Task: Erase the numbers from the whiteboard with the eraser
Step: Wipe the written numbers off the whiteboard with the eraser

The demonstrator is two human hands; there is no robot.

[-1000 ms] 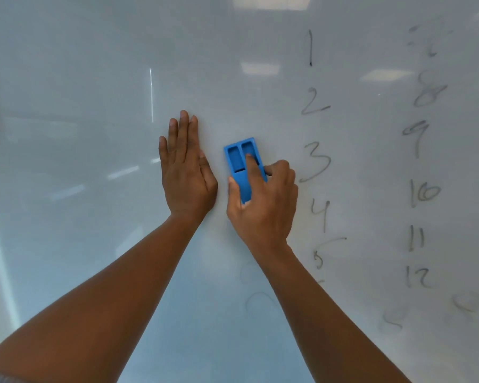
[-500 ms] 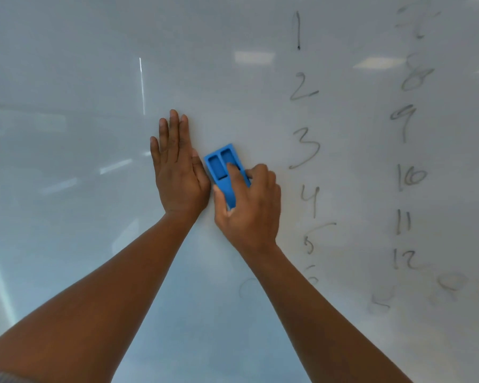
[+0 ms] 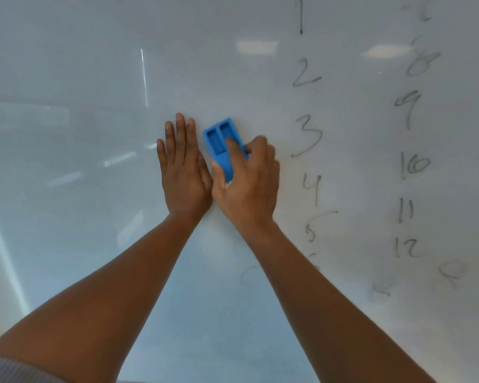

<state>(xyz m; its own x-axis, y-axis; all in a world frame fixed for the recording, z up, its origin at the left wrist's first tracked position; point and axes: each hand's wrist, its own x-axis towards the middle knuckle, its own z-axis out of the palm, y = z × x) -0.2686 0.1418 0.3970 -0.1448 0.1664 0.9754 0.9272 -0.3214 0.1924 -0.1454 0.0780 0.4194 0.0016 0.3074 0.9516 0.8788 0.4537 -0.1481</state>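
Your right hand grips the blue eraser flat on the whiteboard, forefinger across its back. Your left hand lies open just beside it. The numbers stand right of the eraser, apart.

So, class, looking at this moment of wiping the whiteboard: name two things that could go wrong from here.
1. The right hand grips the blue eraser well left of the number column, where the 3 and 4 are unwiped; strokes here may miss the digits.
2. The left hand rests flat on the whiteboard right beside the eraser, so it may block leftward strokes or smudge the surface.
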